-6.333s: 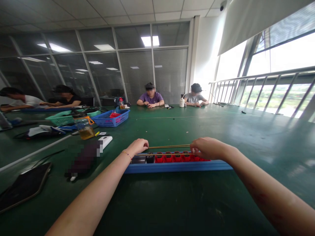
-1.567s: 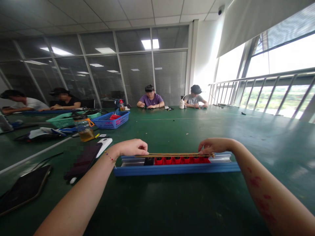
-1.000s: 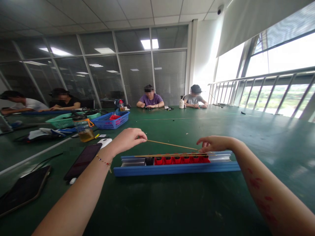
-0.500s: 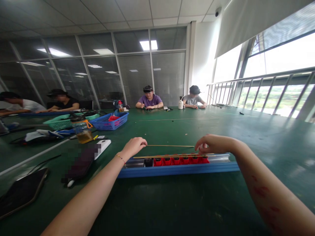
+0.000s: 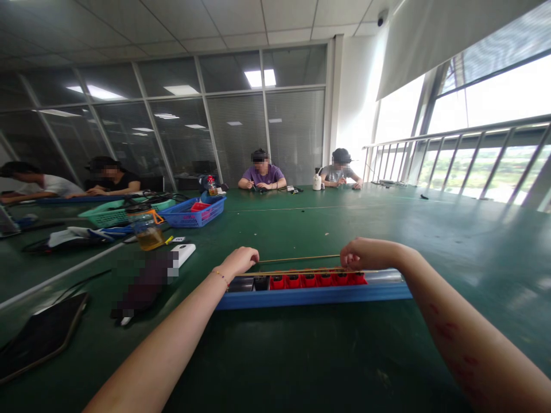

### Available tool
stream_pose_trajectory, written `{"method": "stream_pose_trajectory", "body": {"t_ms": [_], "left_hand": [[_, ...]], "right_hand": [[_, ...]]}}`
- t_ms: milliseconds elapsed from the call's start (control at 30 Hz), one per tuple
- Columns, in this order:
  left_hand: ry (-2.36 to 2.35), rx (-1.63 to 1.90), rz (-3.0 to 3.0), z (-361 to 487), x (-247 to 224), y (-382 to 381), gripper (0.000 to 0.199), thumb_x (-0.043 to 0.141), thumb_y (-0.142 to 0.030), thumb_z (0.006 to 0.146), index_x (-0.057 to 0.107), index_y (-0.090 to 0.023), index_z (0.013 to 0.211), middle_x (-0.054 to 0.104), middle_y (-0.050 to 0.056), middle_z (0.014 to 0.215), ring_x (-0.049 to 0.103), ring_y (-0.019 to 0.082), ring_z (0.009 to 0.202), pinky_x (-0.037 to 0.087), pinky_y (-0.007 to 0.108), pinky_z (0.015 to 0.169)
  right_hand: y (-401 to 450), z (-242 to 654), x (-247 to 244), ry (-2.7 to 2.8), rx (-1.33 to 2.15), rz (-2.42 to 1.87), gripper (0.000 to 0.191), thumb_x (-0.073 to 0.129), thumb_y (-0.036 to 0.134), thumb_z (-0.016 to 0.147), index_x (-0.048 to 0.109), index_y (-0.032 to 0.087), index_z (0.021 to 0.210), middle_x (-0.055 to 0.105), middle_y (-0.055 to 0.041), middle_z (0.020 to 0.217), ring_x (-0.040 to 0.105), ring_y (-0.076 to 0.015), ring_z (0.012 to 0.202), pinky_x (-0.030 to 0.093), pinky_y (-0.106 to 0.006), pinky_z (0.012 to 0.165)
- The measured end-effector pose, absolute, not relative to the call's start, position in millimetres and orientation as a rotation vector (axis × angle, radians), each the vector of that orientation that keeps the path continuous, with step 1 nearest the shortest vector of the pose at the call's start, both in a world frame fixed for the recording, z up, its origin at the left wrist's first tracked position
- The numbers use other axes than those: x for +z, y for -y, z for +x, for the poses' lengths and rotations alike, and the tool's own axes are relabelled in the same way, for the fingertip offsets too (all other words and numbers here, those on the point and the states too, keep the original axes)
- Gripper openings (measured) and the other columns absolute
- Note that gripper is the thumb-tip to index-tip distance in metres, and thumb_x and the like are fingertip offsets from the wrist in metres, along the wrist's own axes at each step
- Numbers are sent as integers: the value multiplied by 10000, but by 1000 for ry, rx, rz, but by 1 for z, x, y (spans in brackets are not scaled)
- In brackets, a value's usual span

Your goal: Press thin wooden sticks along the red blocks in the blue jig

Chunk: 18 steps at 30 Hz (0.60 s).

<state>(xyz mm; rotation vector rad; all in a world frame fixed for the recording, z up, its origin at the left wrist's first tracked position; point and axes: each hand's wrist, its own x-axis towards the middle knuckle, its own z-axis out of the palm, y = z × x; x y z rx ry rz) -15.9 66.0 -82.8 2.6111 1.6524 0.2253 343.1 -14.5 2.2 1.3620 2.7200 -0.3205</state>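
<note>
A thin yellowish rod [image 5: 299, 260] runs between my two hands, above the far side of a long blue tray [image 5: 314, 296]. My left hand [image 5: 243, 260] is closed on its left end, fingertips mostly hidden behind the hand. At the other end my right hand [image 5: 359, 253] has its fingers curled together on the rod. Inside the tray, several red blocks [image 5: 309, 281] with dark tops sit in a row, with a black block [image 5: 260, 283] at their left. Another thin rod [image 5: 282, 273] lies lengthwise over the blocks, close below my hands.
To the left are a dark pouch [image 5: 144, 289], a phone [image 5: 45, 332], a bottle of amber liquid [image 5: 147, 232], a blue basket [image 5: 193, 213] and a green basket [image 5: 103, 212]. People sit along the far side, near a white bottle [image 5: 317, 182].
My left hand has dropped slightly, so the rod's left end sits a little lower. The fingers of my right hand have curled in more tightly. The tray stays in place.
</note>
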Motion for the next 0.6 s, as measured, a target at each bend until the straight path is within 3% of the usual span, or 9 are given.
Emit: {"method": "stream_pose_trajectory", "body": {"t_ms": [367, 600], "left_hand": [[-1613, 235, 2618, -16, -82, -64, 161, 507, -179, 729, 644, -220, 804, 655, 12, 838, 589, 145, 797, 420, 224, 691], [-1631, 260, 2622, -15, -83, -64, 183, 475, -277, 769, 646, -217, 797, 658, 21, 827, 587, 151, 784, 402, 220, 658]], "right_hand": [[17, 377, 21, -2772, -169, 1597, 163, 429, 196, 723, 569, 206, 806, 616, -35, 788, 533, -162, 671, 359, -243, 567], [-16, 377, -14, -2675, -107, 1661, 111, 472, 192, 686, 567, 205, 740, 616, -26, 752, 535, -163, 669, 357, -240, 581]]}}
